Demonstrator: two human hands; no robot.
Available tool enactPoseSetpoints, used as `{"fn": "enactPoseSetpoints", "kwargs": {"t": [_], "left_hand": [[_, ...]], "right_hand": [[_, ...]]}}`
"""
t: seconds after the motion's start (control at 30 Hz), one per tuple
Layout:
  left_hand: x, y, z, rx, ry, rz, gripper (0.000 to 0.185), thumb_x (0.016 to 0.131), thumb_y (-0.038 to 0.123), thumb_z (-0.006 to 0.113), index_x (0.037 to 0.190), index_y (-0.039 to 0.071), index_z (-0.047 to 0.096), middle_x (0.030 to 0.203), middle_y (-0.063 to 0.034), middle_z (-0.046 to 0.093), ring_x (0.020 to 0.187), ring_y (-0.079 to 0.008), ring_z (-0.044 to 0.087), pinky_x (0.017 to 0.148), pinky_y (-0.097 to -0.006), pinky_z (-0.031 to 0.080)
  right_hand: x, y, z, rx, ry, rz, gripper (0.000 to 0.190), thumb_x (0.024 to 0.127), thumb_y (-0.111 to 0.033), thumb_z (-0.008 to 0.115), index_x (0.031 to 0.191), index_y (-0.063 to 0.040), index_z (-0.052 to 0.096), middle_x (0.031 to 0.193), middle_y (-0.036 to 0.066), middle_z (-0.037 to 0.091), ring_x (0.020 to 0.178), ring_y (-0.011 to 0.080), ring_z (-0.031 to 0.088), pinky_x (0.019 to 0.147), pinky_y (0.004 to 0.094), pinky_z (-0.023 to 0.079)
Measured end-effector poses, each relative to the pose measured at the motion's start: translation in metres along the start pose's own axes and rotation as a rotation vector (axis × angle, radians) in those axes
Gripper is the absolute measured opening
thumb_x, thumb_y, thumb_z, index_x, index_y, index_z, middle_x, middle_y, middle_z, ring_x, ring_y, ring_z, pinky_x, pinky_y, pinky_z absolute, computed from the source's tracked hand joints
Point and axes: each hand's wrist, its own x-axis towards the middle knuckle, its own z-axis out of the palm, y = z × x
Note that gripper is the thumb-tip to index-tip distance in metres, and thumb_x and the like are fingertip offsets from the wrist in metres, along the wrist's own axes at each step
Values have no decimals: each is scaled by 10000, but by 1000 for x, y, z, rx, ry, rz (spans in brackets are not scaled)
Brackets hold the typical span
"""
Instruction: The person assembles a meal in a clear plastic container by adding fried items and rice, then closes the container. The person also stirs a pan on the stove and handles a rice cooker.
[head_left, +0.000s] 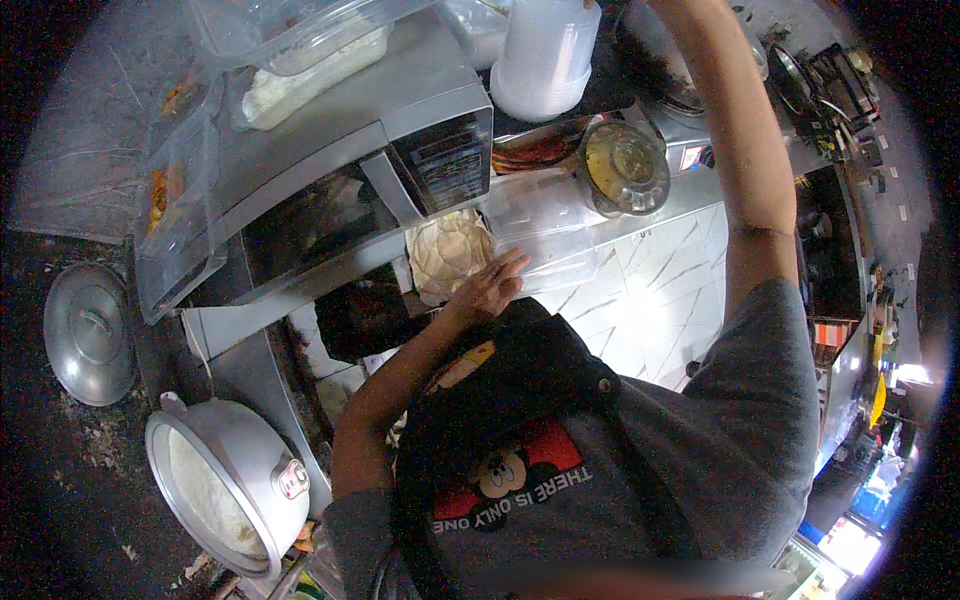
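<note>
My left hand (491, 285) lies at the near edge of a clear plastic container (544, 225), its fingers over that edge. The thumb is hidden, so whether it grips is unclear. Just left of the fingers is a crumpled, pale brown wrapped bundle (450, 251). My right arm reaches up past the top edge, and most of that hand is out of view. A fingertip of my right hand (590, 4) shows against the upper part of a stack of translucent plastic containers (540, 71). A round lidded glass jar (626, 169) with yellowish contents stands beyond the clear container.
A microwave oven (442, 161) sits on the left, with clear plastic tubs (300, 37) on top. Farther left are a metal lid (90, 334) and a white rice cooker (259, 465) holding white rice. Pots and pans (795, 82) stand at upper right. Marble-patterned tiles (637, 315) show below.
</note>
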Motion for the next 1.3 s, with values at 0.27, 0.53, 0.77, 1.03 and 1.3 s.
{"fn": "enactPoseSetpoints", "kwargs": {"t": [0.27, 0.53, 0.77, 1.03, 1.3], "left_hand": [[-13, 3, -24, 144, 27, -78, 206, 888, 73, 486, 1089, 29, 493, 1319, -122, 464, 1222, -339, 430, 954, -421, 427], [-22, 2, -13, 561, -68, 75, 150, 835, 147, 551, 965, 111, 616, 1345, -109, 446, 1273, -334, 369, 1016, -438, 350], [-35, -22, -50, 576, -228, 77, 241, 820, 81, 511, 1046, 102, 590, 1390, -59, 395, 1313, -327, 317, 1092, -447, 254], [-27, 4, -46, 247, -148, -83, 467, 834, 12, 492, 1283, 34, 367, 1364, -75, 413, 1290, -321, 349, 1010, -385, 394], [-48, 16, -46, 332, -93, 114, 479, 826, 16, 503, 1279, 72, 354, 1388, -88, 396, 1300, -324, 338, 952, -361, 458]], "right_hand": [[-4, 0, -2, 20, 4, -8, 246, 876, -122, 500, 1013, 83, 497, 940, 204, 652, 634, 201, 659, 387, 182, 380], [-7, 0, 5, 67, 10, 2, 278, 873, -109, 507, 1053, 101, 474, 934, 208, 649, 639, 205, 656, 400, 182, 390], [-21, -15, 13, 0, 70, 45, 277, 872, -100, 494, 1055, 106, 471, 935, 209, 649, 642, 203, 657, 407, 183, 405], [-30, -9, 17, 79, 64, 42, 272, 870, -98, 490, 1060, 97, 476, 938, 212, 648, 643, 213, 657, 422, 186, 415], [-35, -13, 26, 104, 68, 37, 248, 874, -105, 495, 1047, 72, 485, 928, 207, 653, 645, 222, 661, 413, 201, 409]]}}
